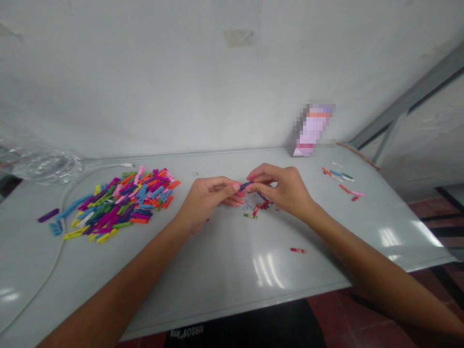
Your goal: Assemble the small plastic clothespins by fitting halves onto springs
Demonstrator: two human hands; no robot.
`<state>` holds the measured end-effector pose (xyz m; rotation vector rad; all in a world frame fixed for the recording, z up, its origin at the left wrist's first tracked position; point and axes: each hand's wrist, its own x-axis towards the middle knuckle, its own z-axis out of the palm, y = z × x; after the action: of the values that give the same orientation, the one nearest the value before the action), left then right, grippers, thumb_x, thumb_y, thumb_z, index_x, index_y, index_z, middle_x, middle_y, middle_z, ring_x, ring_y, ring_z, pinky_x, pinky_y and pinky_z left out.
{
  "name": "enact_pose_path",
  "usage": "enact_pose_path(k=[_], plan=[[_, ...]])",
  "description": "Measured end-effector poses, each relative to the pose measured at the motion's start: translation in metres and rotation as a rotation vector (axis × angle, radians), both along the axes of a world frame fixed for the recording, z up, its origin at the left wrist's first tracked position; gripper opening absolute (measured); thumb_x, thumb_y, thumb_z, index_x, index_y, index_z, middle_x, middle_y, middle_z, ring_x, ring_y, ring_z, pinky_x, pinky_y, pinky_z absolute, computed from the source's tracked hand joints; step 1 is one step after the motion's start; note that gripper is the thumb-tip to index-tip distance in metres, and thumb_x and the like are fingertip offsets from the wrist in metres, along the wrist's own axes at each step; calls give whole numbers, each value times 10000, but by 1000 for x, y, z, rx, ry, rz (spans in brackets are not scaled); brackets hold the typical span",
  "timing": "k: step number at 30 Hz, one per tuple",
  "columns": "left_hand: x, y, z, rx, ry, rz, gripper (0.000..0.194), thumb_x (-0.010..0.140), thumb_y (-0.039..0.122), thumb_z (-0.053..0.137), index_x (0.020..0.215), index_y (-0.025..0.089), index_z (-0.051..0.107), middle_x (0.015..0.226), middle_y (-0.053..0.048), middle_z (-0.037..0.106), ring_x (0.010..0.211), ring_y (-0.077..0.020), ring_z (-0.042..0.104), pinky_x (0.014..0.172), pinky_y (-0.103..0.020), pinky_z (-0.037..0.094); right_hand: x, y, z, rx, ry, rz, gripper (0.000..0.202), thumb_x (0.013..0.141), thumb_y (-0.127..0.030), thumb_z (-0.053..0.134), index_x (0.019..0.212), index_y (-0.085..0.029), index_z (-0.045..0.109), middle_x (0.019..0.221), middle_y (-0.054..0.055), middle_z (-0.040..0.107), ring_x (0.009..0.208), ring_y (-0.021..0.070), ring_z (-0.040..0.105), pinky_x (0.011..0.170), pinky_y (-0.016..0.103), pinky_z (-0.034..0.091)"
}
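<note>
A dark blue clothespin point(247, 185) is held between both hands above the middle of the table. The thumb and fingers of my left hand point(212, 195) pinch its left end. At its other end, the fingertips of my right hand point(284, 186) close on it. Beneath and between the hands lie loose clothespin pieces, among them a red piece point(256, 209) and a green piece point(250, 216). My right hand partly hides this small group. To the left of my left hand spreads a large pile of colourful clothespins point(119, 200).
A white cable point(61, 241) runs along the left of the grey table point(217, 280), by a clear plastic bag point(47, 162). Several coloured pieces point(340, 175) lie at the right, and a red piece point(298, 250) near the front. A pinkish card point(312, 130) leans against the wall.
</note>
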<state>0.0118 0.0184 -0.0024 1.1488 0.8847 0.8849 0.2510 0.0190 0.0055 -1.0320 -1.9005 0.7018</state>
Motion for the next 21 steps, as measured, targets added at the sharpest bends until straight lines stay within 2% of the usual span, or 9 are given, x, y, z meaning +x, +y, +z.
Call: enact_pose_path(k=[3,6,8,14,17,21], plan=[[-2,1,1,-136,-39,-84,377,818,469,1029,988,165,888,886,-95,879,786,-184,834,760,-249,673,4,3,3,163,-33,22,85,983,-306,902,952,-233,873,896,5,885,736,159,818,726,255,631],[-3,0,3,-224,-67,-151,438,770,470,1062,1019,158,882,907,-93,872,797,-177,823,772,-252,660,4,2,6,272,-30,80,60,1015,-293,869,1034,-240,889,977,18,899,846,178,846,788,274,650],[-4,0,3,-246,-83,-172,436,760,456,1069,1023,168,874,921,-78,861,814,-181,812,762,-264,650,3,1,6,295,-41,111,117,1031,-306,852,1130,-253,886,1046,27,906,926,197,864,860,299,674],[-3,0,3,-154,-89,-102,335,778,415,1041,933,176,866,907,-39,782,829,-159,710,731,-258,556,0,-6,1,418,-163,112,429,1052,-380,825,1456,-253,761,1319,97,859,1169,252,842,1044,392,683],[2,-3,4,-80,-81,-63,283,805,400,1005,850,165,852,839,-25,729,756,-134,608,705,-258,477,-4,-9,-4,485,-272,87,582,1042,-459,828,1563,-249,673,1376,124,830,1199,281,826,1052,434,686],[9,-9,3,-55,-75,23,265,792,383,987,801,167,835,756,-13,681,701,-131,514,662,-272,390,-12,-14,-9,568,-339,-46,506,1076,-405,791,1519,-188,681,1294,144,849,1133,294,841,981,433,702]])
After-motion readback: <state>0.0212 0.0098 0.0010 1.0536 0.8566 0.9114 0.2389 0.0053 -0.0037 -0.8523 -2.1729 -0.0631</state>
